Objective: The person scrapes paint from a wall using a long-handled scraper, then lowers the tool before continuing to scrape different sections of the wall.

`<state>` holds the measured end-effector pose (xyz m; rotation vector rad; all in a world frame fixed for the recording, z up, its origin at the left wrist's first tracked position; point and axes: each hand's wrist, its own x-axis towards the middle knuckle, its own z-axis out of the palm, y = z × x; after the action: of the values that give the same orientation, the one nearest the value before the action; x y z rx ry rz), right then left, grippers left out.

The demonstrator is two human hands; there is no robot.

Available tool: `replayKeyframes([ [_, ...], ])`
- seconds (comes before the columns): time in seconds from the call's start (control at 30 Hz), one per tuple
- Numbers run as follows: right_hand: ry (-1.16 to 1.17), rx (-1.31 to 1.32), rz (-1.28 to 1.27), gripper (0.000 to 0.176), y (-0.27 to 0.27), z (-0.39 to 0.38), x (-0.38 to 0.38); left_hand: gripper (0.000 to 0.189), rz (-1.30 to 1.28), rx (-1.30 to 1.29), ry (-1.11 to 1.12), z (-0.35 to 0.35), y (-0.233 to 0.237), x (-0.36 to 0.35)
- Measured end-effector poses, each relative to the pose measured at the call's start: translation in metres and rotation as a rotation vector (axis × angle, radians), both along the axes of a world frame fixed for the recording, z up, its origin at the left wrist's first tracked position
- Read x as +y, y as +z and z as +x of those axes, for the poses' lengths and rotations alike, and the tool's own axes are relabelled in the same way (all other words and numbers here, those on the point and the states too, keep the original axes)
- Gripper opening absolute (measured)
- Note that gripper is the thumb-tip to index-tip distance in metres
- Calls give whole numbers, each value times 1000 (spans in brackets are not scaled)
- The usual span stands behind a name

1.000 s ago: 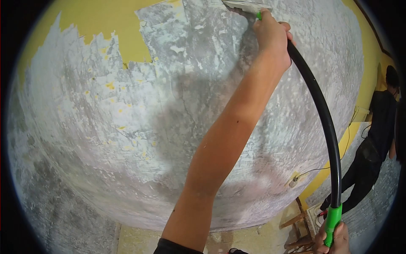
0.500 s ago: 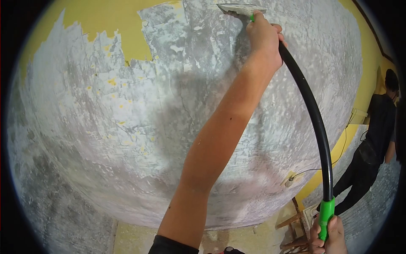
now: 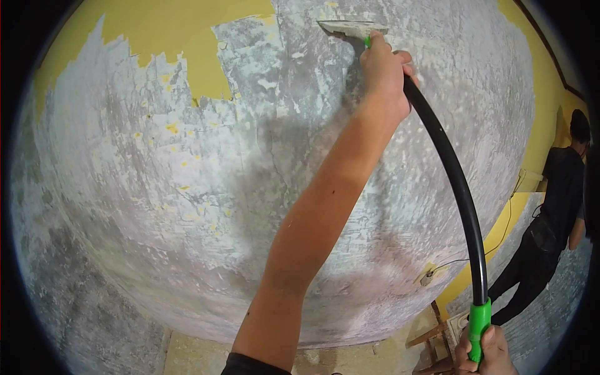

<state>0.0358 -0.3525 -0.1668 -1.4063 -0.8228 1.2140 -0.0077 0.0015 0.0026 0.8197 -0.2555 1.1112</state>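
Note:
A long-handled scraper slants across the view, its black pole (image 3: 451,165) appearing curved through the wide lens. My left hand (image 3: 384,70) is wrapped around the upper end of the pole, just below the wide, whitish-smeared blade (image 3: 353,27). That blade lies at the wall (image 3: 250,175), on a grey patch right of the remaining yellow paint (image 3: 162,31); whether its edge presses in cannot be made out. Lower right, my right hand (image 3: 484,353) grips the green end piece (image 3: 480,322) of the same pole. Part of the upper green fitting is hidden by my left fingers.
At the right, a person in dark clothes (image 3: 556,200) stands by the adjoining wall. A cable runs to a wall outlet (image 3: 427,279). Below it stands a wooden stool or frame (image 3: 431,337), partly out of sight. The floor (image 3: 212,356) shows at the bottom.
The view has tilted up a little, so the wall sits lower in it. Against the wall's marks, the blade and my left hand have shifted slightly left and down. Both hands keep their hold.

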Motion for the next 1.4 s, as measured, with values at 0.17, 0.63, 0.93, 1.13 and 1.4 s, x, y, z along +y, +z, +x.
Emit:
replayKeyframes([
  [0.17,-33,-50,37,51,7,-3,2,27,24,-26,57,7,12,6],
  [0.63,-14,-46,62,48,0,-2,9,37,101,-66,110,23,20,20],
  [0.93,-108,-185,140,58,0,24,-1,34,-44,-10,106,11,37,0],
  [1.13,54,-213,140,58,13,15,3,23,-16,8,123,14,46,9],
  [1.4,24,-262,140,59,19,15,3,28,16,-19,145,12,43,2],
])
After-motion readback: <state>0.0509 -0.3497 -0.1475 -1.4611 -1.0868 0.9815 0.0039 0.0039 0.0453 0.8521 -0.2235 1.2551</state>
